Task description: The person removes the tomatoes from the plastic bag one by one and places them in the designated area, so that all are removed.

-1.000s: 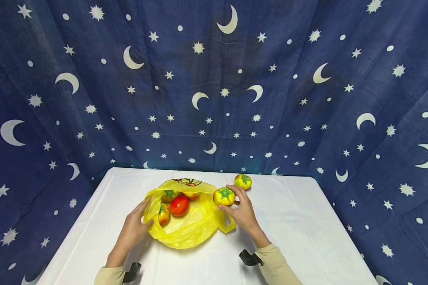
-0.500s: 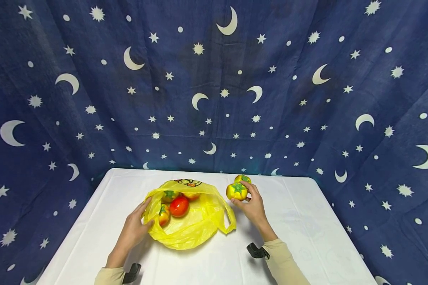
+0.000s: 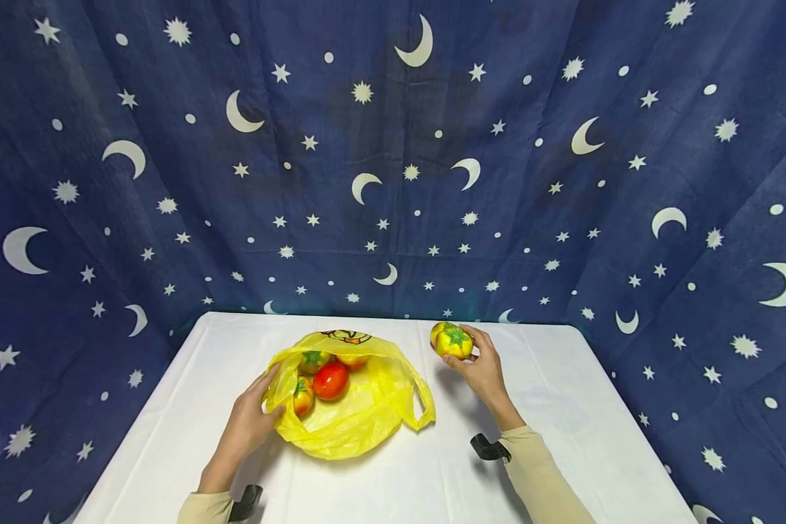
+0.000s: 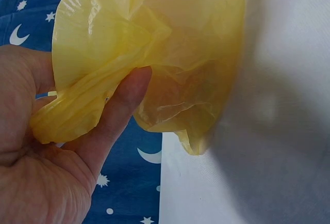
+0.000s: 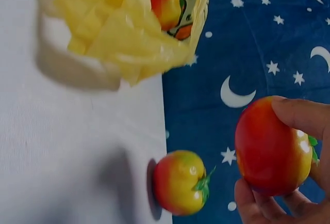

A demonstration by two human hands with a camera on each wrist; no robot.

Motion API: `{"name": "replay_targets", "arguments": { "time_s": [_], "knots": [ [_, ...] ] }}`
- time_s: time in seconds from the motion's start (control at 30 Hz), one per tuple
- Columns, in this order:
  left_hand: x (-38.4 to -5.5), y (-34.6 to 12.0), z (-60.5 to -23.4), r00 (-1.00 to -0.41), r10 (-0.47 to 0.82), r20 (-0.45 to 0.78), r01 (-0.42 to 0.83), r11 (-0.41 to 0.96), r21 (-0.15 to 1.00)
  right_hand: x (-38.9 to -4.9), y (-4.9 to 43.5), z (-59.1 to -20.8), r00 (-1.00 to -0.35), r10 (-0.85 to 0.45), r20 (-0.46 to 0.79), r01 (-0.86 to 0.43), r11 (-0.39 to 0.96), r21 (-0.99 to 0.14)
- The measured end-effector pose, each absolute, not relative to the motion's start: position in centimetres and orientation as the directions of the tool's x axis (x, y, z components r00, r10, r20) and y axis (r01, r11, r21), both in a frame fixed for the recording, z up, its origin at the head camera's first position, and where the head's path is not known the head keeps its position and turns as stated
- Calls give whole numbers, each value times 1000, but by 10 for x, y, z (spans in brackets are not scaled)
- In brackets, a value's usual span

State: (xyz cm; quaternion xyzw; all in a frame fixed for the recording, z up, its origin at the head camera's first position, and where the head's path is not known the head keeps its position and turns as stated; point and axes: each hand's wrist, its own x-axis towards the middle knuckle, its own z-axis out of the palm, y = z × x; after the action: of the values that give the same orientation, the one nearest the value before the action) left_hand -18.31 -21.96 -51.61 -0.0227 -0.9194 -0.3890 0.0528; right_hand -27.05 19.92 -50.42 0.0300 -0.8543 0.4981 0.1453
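Observation:
A yellow plastic bag (image 3: 354, 440) lies on its side with its mouth facing me. Several tomatoes sit inside: a red tomato (image 3: 330, 382) in front, with red-yellow ones around it. My left hand (image 3: 247, 422) grips the bag's left edge; in the left wrist view the gathered plastic (image 4: 77, 110) runs between thumb and fingers. To the right of the bag, my right hand (image 3: 486, 370) holds a yellow-red tomato (image 5: 270, 149) with a green calyx between thumb and fingers. Another tomato (image 5: 179, 182) rests on the table, partly hidden behind the held one in the head view.
The table (image 3: 563, 422) wears a white cloth. Directly behind its far edge hangs a dark blue curtain (image 3: 380, 145) with moons and stars. One bag handle (image 3: 424, 407) sticks out toward the right hand.
My right hand has carried its tomato away from the bag's mouth, to the right and toward the tomato at the back. My left hand has stayed on the bag's edge.

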Motion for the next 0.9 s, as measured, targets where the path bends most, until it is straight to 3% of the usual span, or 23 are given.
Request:
{"name": "replay_targets", "arguments": {
  "time_s": [0.9],
  "knots": [
    [-178,-220,-520,-987,-8,159,107,701,705,-300,242,-537,-963,202,177,-47,524,-851]
  ]
}}
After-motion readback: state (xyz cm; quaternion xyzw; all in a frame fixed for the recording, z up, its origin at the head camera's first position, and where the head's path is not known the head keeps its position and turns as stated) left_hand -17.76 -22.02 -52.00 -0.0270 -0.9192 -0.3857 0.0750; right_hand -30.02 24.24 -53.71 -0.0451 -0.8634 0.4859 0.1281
